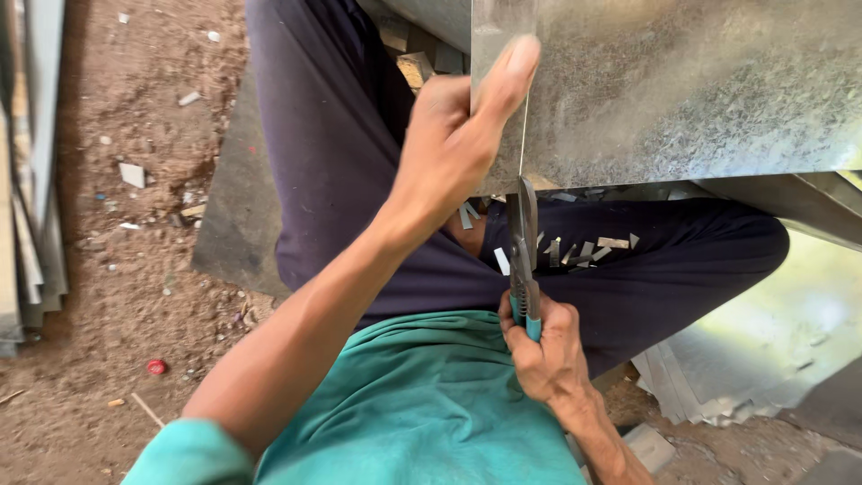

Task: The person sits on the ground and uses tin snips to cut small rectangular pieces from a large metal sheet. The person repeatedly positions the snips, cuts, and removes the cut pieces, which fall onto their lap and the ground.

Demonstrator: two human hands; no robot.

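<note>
A galvanized metal sheet [682, 85] rests over my lap at the upper right. My left hand [458, 135] grips its left edge, thumb pressed up along the sheet. My right hand [548, 346] is closed around the teal handles of tin snips [523, 242], whose blades point up and meet the sheet's lower edge at a thin cut line. Several small metal offcuts [584, 250] lie on my dark trousers below the sheet.
Dirt ground with debris and a small red cap [156, 366] lies to the left. Stacked metal strips [31, 180] lean at the far left edge. More cut sheet pieces [718, 386] lie at the lower right. A flat dark board [238, 198] is under my leg.
</note>
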